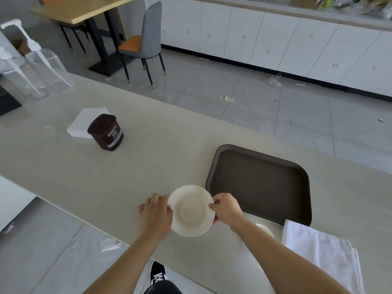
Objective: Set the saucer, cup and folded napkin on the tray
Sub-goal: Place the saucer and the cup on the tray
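Note:
A cream saucer [191, 211] is held between both hands just left of the dark brown tray [258, 183], near the counter's front edge. My left hand [156, 215] grips its left rim and my right hand [227, 209] pinches its right rim. The tray holds nothing. A white cup [265, 230] shows only as a rim behind my right forearm. A folded white napkin [322, 249] lies at the counter's front edge, right of the cup and in front of the tray.
A brown cocoa tub [107, 132] stands at the left of the beige counter [148, 170], beside a stack of white paper [81, 122]. Clear pump bottles [36, 66] stand at the far left. A chair [146, 43] and cabinets lie beyond the counter.

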